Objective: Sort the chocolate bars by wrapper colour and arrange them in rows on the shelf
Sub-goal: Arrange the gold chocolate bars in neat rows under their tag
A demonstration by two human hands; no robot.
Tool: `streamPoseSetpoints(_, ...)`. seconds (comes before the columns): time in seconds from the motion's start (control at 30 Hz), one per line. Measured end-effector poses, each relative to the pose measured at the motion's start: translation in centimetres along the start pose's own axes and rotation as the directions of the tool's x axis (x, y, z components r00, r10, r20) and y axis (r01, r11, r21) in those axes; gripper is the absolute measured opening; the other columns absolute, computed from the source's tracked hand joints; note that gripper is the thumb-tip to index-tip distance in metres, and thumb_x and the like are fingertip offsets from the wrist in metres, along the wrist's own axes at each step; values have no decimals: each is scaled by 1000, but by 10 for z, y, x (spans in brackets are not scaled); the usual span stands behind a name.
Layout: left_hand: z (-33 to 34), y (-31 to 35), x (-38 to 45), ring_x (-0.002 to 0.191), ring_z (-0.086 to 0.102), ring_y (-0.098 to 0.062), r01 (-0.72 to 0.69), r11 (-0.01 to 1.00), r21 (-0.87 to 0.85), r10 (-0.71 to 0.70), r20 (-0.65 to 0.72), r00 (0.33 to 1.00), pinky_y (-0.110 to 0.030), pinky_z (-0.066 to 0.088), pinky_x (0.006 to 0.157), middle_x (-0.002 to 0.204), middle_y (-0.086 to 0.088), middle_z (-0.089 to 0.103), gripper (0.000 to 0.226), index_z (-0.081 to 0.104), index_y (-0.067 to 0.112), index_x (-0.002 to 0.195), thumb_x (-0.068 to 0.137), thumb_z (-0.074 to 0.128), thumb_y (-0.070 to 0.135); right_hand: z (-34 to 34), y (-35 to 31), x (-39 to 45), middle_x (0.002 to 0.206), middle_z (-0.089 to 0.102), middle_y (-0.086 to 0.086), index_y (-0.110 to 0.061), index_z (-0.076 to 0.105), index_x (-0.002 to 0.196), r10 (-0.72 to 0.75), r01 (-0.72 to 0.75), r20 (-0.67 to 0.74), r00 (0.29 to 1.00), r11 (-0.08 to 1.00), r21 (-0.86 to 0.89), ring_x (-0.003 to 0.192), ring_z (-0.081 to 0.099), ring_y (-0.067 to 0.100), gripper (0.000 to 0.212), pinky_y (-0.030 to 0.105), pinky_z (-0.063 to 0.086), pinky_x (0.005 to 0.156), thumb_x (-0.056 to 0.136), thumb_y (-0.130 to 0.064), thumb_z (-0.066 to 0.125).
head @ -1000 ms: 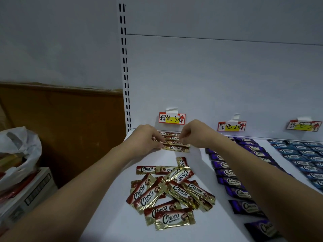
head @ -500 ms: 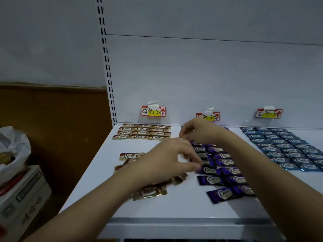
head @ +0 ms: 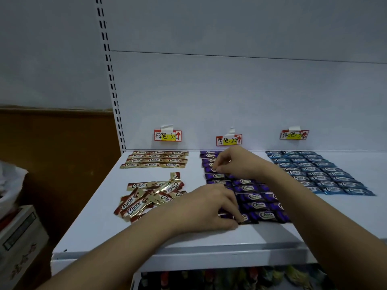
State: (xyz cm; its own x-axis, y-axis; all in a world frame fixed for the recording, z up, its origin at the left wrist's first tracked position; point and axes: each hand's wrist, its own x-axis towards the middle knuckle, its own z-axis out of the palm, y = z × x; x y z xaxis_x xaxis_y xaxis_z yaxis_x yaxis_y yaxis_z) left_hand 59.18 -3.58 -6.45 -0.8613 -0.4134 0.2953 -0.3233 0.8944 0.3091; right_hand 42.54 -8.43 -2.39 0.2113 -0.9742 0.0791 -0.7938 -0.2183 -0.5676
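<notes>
On the white shelf [head: 92, 225], brown-and-gold chocolate bars [head: 155, 160] lie in neat rows at the back left. A loose pile of the same brown bars [head: 146, 197] sits in front of them. Purple bars [head: 256, 196] fill rows in the middle, and blue bars [head: 314, 170] fill rows on the right. My left hand [head: 209, 208] pinches a purple bar [head: 244, 219] at the front left corner of the purple group. My right hand [head: 238, 164] pinches another purple bar [head: 211, 169] in the left column, farther back. My arms hide part of the purple rows.
Three handwritten price labels [head: 167, 136] [head: 228, 140] [head: 294, 135] are taped to the back panel above the colour groups. A cardboard box [head: 18, 237] and a white plastic bag [head: 8, 185] stand left of the shelf. Packaged goods [head: 230, 279] show on the shelf below.
Both hands left the back brown rows and moved right onto the purple bars. My left hand went down to the front purple row. The view shifted right and back.
</notes>
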Motion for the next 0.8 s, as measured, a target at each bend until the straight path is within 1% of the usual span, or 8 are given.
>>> streamPoseSetpoints(0.1,-21,-6,-5,93,50,3,71,997,-32,-73,-86,994,-4,32,79,101,7,67,19,77,24,103,87,70,31,4,-7,1,72,67,-10,-18,73,84,-35,36,-3,999,999,35,64,57,0,14,13,41,60,88,-7,65)
streamPoseSetpoints(0.17,-43,-21,-16,87,52,5,190,978,-89,-206,-223,953,-2,32,71,96,10,69,15,77,23,99,87,70,27,10,-14,3,75,69,-8,-21,72,81,-75,74,9,997,996,40,65,58,1,15,16,45,63,87,-9,66)
streamPoseSetpoints(0.23,-64,-44,-34,84,57,4,357,919,-169,-394,-344,852,-6,36,66,91,15,69,11,77,26,95,87,69,25,18,-23,5,83,71,-7,-21,74,87,-99,98,36,994,995,28,70,62,2,11,18,51,68,88,-13,66)
streamPoseSetpoints(0.33,-73,-77,-62,82,59,1,533,811,-241,-580,-441,684,-9,39,65,90,18,68,13,75,30,92,88,69,20,34,-39,10,88,69,-11,-19,73,94,-155,153,90,984,988,20,64,59,-7,8,8,46,58,89,-17,66)
streamPoseSetpoints(0.43,-63,-96,-78,86,58,-1,626,696,-351,-714,-433,551,-14,38,64,92,15,65,16,75,29,92,90,65,16,52,-52,19,96,68,-8,-20,72,98,-165,171,117,979,984,-46,69,58,-4,10,7,40,58,88,-20,67)
streamPoseSetpoints(0.53,-56,-104,-81,87,57,0,675,674,-299,-737,-330,590,-14,41,67,93,18,63,15,75,28,94,91,64,18,64,-58,27,99,66,-6,-21,69,103,-122,140,142,982,982,-124,84,61,8,20,18,47,67,85,-28,72)
streamPoseSetpoints(0.67,-54,-108,-82,88,57,0,659,711,-248,-704,-259,662,-21,47,78,99,14,65,13,75,29,96,91,64,26,64,-63,31,91,71,3,-15,69,98,-4,13,164,987,998,-55,69,64,13,22,28,56,66,79,-19,79)
streamPoseSetpoints(0.8,-52,-110,-86,96,57,-1,644,696,-317,-712,-192,676,-24,46,83,101,16,65,12,76,31,93,88,66,33,50,-57,33,90,72,8,-9,72,91,57,-73,177,983,994,82,69,63,12,4,23,58,64,87,-9,69)
